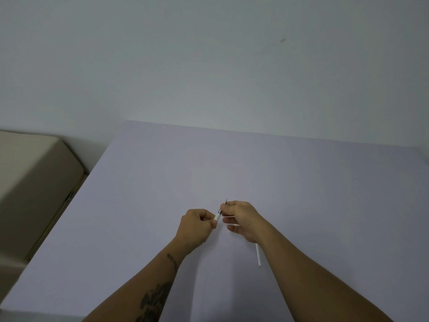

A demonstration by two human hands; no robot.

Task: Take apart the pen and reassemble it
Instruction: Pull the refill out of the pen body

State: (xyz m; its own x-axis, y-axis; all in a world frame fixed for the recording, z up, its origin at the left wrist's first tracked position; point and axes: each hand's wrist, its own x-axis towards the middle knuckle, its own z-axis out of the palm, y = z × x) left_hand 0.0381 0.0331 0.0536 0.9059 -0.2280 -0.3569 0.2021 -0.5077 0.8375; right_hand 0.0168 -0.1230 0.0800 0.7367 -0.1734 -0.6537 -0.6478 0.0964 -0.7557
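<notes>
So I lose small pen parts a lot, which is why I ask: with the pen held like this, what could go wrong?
The left hand and right hand pinch the pen above the table, not resting on it, so a small piece pulled free could drop and roll away. The thin white tube juts loosely below the right hand and might slip out or bend. The metal tip is barely gripped by the fingertips, so it may slip.

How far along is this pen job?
Midway. Done: the pen is apart, with a thin white tube lying on the table. In hand: the left hand holds a white barrel piece, and the right hand pinches the tip piece. Left: putting every part back together.
</notes>
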